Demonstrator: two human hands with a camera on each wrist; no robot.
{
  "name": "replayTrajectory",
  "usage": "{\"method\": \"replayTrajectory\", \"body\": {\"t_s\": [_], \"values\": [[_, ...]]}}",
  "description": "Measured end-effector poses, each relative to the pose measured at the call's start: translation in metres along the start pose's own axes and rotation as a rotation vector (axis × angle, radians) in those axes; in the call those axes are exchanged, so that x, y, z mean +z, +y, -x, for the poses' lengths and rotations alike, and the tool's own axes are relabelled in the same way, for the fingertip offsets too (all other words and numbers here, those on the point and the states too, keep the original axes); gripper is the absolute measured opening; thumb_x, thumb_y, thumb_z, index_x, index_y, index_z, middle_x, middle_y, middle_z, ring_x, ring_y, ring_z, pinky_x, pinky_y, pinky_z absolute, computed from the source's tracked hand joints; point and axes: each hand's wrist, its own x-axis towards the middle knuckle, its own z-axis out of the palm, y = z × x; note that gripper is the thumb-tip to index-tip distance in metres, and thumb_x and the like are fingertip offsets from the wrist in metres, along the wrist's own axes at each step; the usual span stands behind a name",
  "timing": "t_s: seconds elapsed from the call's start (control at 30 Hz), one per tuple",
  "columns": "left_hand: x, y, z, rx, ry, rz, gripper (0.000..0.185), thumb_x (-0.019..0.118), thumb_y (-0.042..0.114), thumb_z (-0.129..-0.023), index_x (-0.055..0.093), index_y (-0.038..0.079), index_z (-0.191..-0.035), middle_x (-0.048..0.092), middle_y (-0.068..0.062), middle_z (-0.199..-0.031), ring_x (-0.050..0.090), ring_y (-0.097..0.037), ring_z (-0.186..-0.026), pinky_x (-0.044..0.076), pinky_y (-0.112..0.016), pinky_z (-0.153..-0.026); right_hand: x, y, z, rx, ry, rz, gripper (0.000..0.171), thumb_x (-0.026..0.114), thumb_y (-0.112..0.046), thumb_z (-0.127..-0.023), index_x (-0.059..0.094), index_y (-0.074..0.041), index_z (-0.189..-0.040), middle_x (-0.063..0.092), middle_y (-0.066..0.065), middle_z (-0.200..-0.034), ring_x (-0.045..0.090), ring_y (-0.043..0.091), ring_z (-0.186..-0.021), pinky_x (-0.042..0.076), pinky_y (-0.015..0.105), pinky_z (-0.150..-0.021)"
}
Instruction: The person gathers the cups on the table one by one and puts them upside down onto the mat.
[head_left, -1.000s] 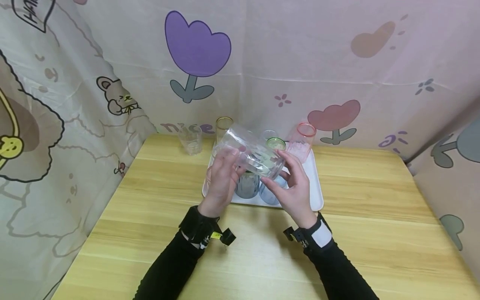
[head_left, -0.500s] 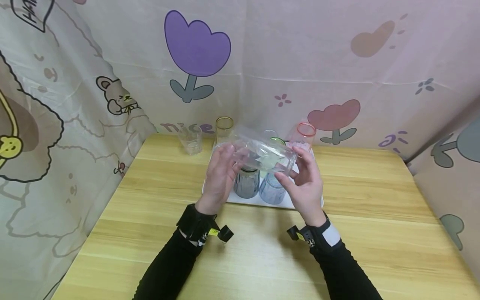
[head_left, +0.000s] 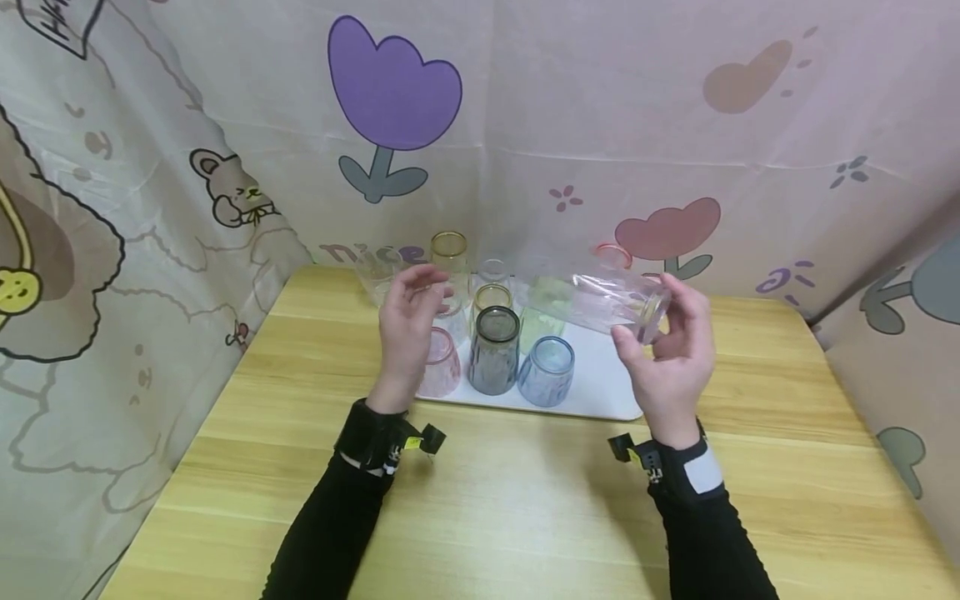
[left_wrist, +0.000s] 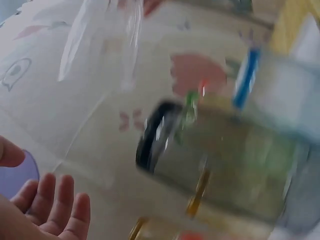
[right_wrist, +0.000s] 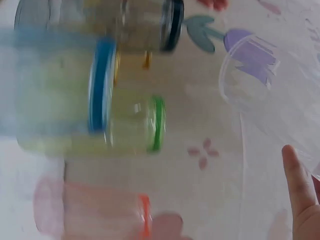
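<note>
A clear drinking glass lies sideways in the air, its mouth toward the left. My right hand grips it round the thick base, thumb below and fingers behind. In the right wrist view the mouth of this clear glass faces the middle, with the thumb at its side. My left hand is raised over the left part of the tray, holding nothing, fingers loosely bent. Near it stand a pink glass and a dark grey glass; a blue glass is further right.
The glasses stand on a white tray on the wooden table. Behind are a green glass, a tall yellow-rimmed glass and a red-rimmed glass. Another clear glass is left of the tray. A printed curtain hangs behind.
My left hand has let go of the clear glass and moved left. My right hand has carried the glass to the right, turning it closer to level.
</note>
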Motion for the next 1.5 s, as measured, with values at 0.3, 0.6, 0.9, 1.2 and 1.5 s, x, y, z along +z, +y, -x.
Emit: {"method": "replayTrajectory", "body": {"t_s": [0.3, 0.6, 0.9, 1.2, 1.5], "values": [[-0.037, -0.014, -0.017, 0.123, -0.019, -0.445, 0.031, 0.062, 0.006, -0.099, 0.061, -0.002, -0.128, 0.069, -0.018, -0.114, 0.066, -0.027, -0.101, 0.055, -0.033, -0.090, -0.021, -0.009, -0.016, -0.028, 0.016, 0.384, 0.065, 0.079, 0.003, -0.070, 0.060, 0.013, -0.132, 0.057, -0.002, -0.118, 0.060, 0.018, -0.104, 0.057, 0.015, -0.081], [-0.074, -0.032, -0.031, -0.048, -0.029, -0.641, 0.032, 0.061, 0.016, -0.101, 0.064, 0.000, -0.129, 0.069, -0.017, -0.116, 0.066, -0.031, -0.104, 0.055, -0.046, -0.094, -0.029, -0.011, -0.019, -0.023, -0.030, 0.601, 0.064, 0.082, -0.002, -0.071, 0.067, 0.003, -0.133, 0.059, -0.014, -0.118, 0.060, 0.014, -0.109, 0.053, 0.009, -0.083], [-0.084, -0.051, -0.032, -0.338, -0.301, -0.912, 0.046, 0.058, 0.032, -0.101, 0.060, 0.007, -0.139, 0.067, -0.014, -0.128, 0.063, -0.035, -0.115, 0.050, -0.054, -0.098, -0.046, 0.011, -0.019, 0.069, -0.103, 0.786, 0.073, 0.091, 0.000, -0.072, 0.065, -0.008, -0.140, 0.067, 0.016, -0.128, 0.060, 0.014, -0.113, 0.049, 0.005, -0.082], [-0.089, -0.076, -0.030, -0.405, -0.364, -0.979, 0.041, 0.061, 0.021, -0.100, 0.061, 0.002, -0.137, 0.067, -0.019, -0.126, 0.062, -0.037, -0.116, 0.049, -0.052, -0.103, -0.055, 0.035, -0.013, 0.270, -0.193, 0.875, 0.070, 0.091, -0.013, -0.080, 0.061, -0.005, -0.142, 0.066, 0.016, -0.130, 0.064, 0.030, -0.116, 0.049, 0.005, -0.081], [-0.085, -0.083, -0.029, -0.407, -0.376, -0.943, 0.041, 0.064, 0.017, -0.099, 0.062, -0.002, -0.135, 0.068, -0.022, -0.125, 0.063, -0.037, -0.117, 0.049, -0.051, -0.105, -0.056, 0.052, -0.004, 0.312, -0.258, 0.875, 0.069, 0.088, -0.015, -0.084, 0.058, -0.003, -0.145, 0.061, 0.017, -0.142, 0.061, 0.037, -0.124, 0.058, 0.059, -0.088]]}}
